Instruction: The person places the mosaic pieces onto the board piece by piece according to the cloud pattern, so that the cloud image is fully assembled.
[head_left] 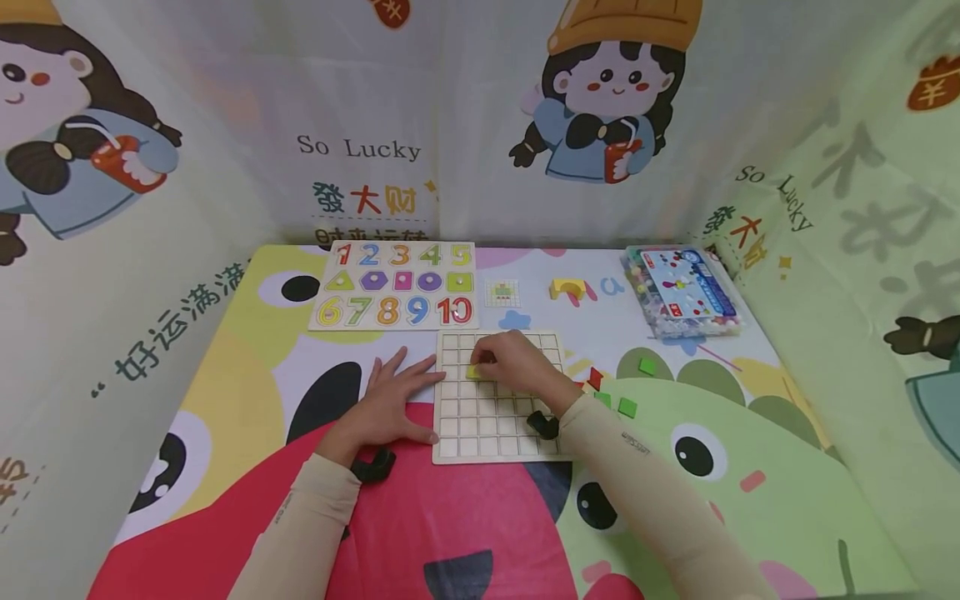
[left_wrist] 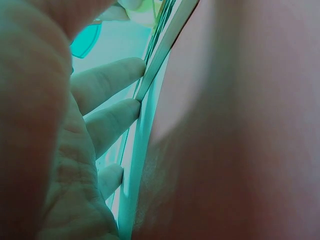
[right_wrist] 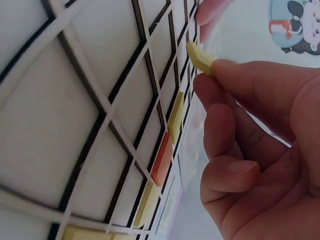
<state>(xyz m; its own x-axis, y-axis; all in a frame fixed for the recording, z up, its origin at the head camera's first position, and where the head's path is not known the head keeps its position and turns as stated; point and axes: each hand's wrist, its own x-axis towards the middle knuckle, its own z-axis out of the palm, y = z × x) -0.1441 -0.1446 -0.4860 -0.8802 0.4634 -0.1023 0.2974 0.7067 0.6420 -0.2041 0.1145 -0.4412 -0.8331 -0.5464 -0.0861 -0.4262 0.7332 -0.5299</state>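
A pale wooden grid board (head_left: pixel 467 451) lies in front of the person. My right hand (head_left: pixel 517 365) is over its upper part, and thumb and forefinger pinch a small yellow tile (right_wrist: pixel 202 59). In the right wrist view, a yellow tile (right_wrist: pixel 176 117), an orange-red tile (right_wrist: pixel 162 160) and another yellow tile (right_wrist: pixel 146 205) sit in cells along one side of the grid. My left hand (head_left: pixel 386 404) is spread at the board's left edge, with its fingertips (left_wrist: pixel 132 107) against that edge.
Green tiles (head_left: pixel 627 407) and red tiles (head_left: pixel 596 378) lie right of the board. Behind it are a number puzzle (head_left: pixel 401 289), a small pattern card (head_left: pixel 502 292) and a yellow arch block (head_left: pixel 567 288). A clear box of colourful pieces (head_left: pixel 682 292) stands back right.
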